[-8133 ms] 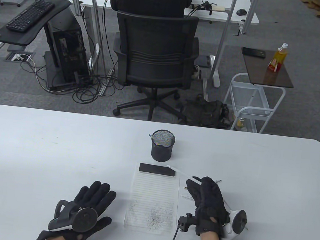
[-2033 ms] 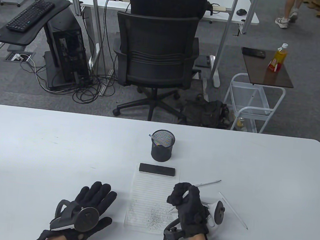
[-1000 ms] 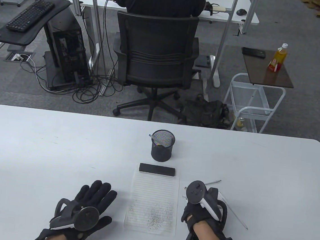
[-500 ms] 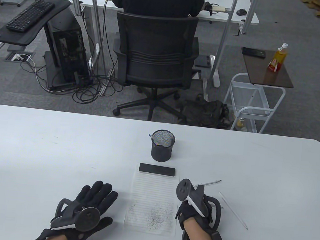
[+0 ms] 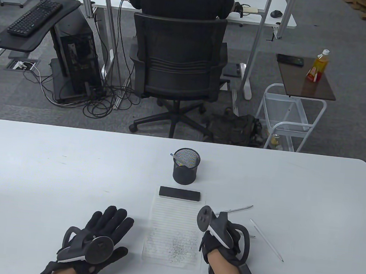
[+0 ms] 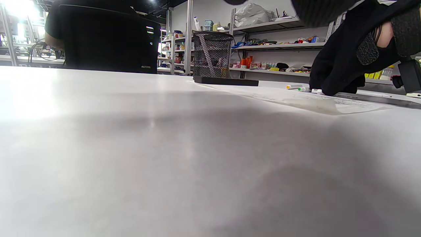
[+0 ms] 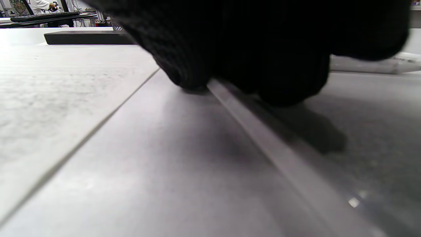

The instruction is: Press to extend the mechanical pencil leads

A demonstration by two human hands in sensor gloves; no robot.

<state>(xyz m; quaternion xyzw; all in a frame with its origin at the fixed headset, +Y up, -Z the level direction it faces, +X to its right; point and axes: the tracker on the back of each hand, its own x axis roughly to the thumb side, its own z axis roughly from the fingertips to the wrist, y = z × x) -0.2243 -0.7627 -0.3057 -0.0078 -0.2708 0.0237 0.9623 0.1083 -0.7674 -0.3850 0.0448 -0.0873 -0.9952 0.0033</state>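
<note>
Right hand (image 5: 216, 243) fingers are hidden under its tracker (image 5: 213, 225); the pencil (image 7: 279, 148) beneath them is blurred.

Grey carpeted floor (image 5: 349, 127); black mesh-backed office chair (image 5: 176, 68); white wire-frame trolley (image 5: 290, 118); white desk (image 5: 182, 9) behind.

The white table (image 5: 37, 168) carries a lined paper sheet (image 5: 174, 230) just left of the right hand (image 5: 221, 241), 2 pencils (image 5: 266, 240) right of it, and a mesh cup (image 5: 185, 166) beyond.

Black mesh-metal cup (image 5: 185, 170), matt table (image 5: 37, 168)
</note>
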